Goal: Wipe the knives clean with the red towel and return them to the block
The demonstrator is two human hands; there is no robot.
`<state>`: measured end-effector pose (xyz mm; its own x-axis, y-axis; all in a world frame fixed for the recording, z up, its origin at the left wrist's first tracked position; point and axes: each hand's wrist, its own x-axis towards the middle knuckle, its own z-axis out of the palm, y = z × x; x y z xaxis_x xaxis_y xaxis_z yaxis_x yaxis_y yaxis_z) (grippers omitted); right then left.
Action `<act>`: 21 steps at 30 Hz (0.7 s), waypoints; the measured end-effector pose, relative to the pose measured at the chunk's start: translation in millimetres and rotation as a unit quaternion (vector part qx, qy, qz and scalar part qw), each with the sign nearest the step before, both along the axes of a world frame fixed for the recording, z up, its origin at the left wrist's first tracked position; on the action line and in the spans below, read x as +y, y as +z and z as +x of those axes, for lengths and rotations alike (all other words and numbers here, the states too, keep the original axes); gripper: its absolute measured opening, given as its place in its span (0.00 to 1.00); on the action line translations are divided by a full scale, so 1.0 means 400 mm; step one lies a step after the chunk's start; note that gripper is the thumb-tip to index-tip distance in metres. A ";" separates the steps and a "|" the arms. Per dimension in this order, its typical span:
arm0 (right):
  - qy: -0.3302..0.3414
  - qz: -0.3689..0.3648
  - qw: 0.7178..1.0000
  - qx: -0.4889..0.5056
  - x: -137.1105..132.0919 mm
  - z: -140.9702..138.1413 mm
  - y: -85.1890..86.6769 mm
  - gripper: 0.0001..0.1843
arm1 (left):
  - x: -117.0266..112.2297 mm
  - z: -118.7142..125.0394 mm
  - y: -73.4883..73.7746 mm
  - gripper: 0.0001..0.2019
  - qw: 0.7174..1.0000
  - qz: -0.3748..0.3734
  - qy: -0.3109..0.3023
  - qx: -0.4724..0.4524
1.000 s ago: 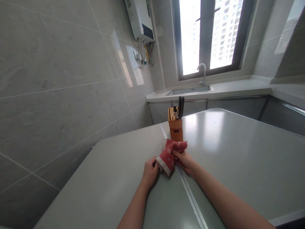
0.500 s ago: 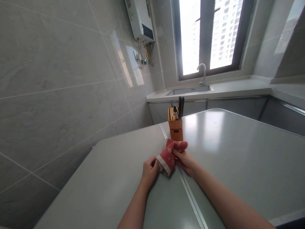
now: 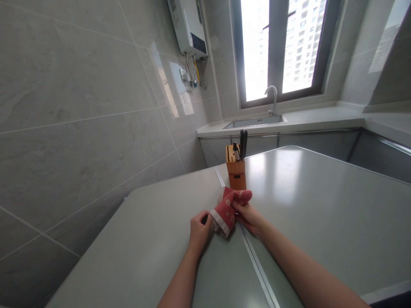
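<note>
A red cloth (image 3: 227, 209) with a pale flower pattern and a white border is bunched up over the table, just in front of a wooden knife block (image 3: 236, 173). My right hand (image 3: 248, 217) pinches its right side, thumb on top. At the white-bordered end, my left hand (image 3: 201, 229) is closed, its fingertips touching the cloth. Something dark shows inside the curl of the left fingers; I cannot tell what it is. Whatever the cloth may cover is hidden. Black-handled tools (image 3: 243, 144) stand upright in the block.
The pale table (image 3: 154, 239) has a metal strip (image 3: 257, 261) running along a seam. Beyond it are a counter with a sink (image 3: 253, 122) and a tap (image 3: 273, 99) below the window. A tiled wall (image 3: 80, 115) rises on the left, with a water heater (image 3: 189, 30) mounted high.
My left hand has shifted very slightly to the left. The cloth and my right hand stay almost where they were.
</note>
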<state>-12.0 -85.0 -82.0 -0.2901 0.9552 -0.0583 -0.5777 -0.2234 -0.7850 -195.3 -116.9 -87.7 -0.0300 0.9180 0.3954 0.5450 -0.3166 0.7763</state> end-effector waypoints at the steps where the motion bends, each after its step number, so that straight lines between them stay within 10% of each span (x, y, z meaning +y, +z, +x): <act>1: -0.001 0.001 1.000 0.001 0.001 0.000 -0.002 0.14 | 0.000 0.000 0.000 0.15 1.000 0.000 0.001 -0.001; 21: -0.010 -0.008 1.000 0.024 0.003 0.003 -0.005 0.15 | -0.003 0.005 0.005 0.15 1.000 0.009 0.020 -0.018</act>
<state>-10.9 -83.8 -84.1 -0.2740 0.9598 -0.0611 -0.6184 -0.2245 -0.7531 -193.3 -118.2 -85.5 -0.0816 0.9083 0.4103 0.5292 -0.3094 0.7901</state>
